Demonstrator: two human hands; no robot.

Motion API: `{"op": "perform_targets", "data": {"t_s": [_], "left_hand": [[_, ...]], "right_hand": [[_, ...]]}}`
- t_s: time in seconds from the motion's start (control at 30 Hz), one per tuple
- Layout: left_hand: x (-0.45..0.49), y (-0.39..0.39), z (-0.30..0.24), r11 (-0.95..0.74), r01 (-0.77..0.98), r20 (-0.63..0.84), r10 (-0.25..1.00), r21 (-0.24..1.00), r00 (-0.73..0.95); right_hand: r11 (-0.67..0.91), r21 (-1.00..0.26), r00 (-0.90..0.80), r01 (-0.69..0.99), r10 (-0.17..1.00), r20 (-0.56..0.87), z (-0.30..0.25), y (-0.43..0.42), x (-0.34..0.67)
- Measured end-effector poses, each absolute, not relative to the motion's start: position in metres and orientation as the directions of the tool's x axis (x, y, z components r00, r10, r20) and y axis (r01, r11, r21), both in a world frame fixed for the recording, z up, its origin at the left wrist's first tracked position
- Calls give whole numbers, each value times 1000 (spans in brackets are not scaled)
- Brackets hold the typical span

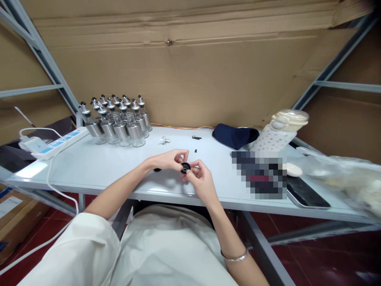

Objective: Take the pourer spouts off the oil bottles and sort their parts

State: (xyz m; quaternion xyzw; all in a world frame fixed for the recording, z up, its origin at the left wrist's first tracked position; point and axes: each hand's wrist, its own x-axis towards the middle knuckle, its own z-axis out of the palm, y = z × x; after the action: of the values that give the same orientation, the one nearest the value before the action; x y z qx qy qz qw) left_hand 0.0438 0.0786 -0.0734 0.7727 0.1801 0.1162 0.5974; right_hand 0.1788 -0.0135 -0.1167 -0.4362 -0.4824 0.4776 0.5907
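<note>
Where the left hand (170,159) and right hand (200,179) meet mid-frame, both pinch the black cap (185,167). Its hole faces the camera.

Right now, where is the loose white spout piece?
The white spout piece lies on the table, left of centre in the head view, right of the glass bottles and beyond the left hand holding the black cap.

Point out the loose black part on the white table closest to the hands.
The black round piece beside the left hand, which pinches a black ring cap with the right hand; the black peg and black clip lie farther back.
</note>
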Motion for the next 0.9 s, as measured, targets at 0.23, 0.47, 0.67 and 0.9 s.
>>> {"op": "perform_targets", "data": {"t_s": [0.23, 0.47, 0.67, 0.9], "left_hand": [[43, 81, -72, -254, 164, -6, 525, 953, 851], [42, 83, -74, -248, 148, 1, 514, 957, 858], [42, 81, -73, -249, 147, -7, 488, 957, 873], [39, 84, -70, -334, 122, 99, 573, 934, 814]], "right_hand": [[225, -955, 77, -194, 974, 214, -120, -7, 178], [243, -954, 67, -173, 970, 235, -124, -9, 179], [218, -964, 45, -152, 976, 214, -121, -12, 180], [238, -967, 143, -89, 964, 224, -117, -10, 180]]}}
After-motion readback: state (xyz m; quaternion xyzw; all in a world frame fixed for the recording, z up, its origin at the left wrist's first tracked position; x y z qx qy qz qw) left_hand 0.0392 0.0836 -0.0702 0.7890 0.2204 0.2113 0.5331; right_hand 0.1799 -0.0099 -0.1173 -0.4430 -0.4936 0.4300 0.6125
